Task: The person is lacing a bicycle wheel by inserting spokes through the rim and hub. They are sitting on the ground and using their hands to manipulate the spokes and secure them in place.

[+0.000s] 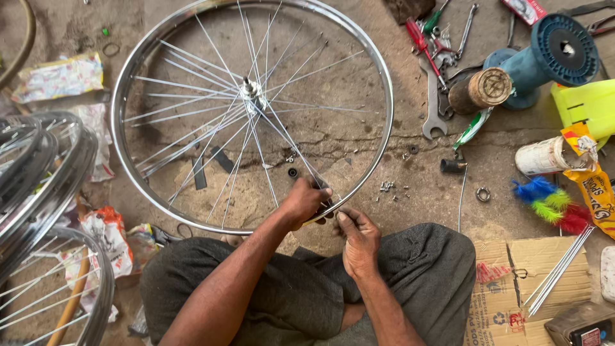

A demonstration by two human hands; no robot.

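Observation:
A shiny bicycle wheel rim (138, 57) with thin spokes and a central hub (250, 90) lies flat on the dirt floor in front of me. My left hand (304, 200) is closed around a spoke where it meets the near edge of the rim. My right hand (359, 240) sits just outside the rim beside it, its fingers pinched at the same spot on the rim; what they pinch is too small to tell. I sit cross-legged in dark trousers (423, 275).
Several more rims (38, 186) are stacked at the left. Spanners (432, 106), red-handled screwdrivers (419, 41), a blue spool (557, 51), a wooden cylinder (480, 90), a white tin (544, 157), coloured feathers (548, 202), loose spokes (557, 272) on cardboard (506, 301) and small nuts (386, 187) lie right.

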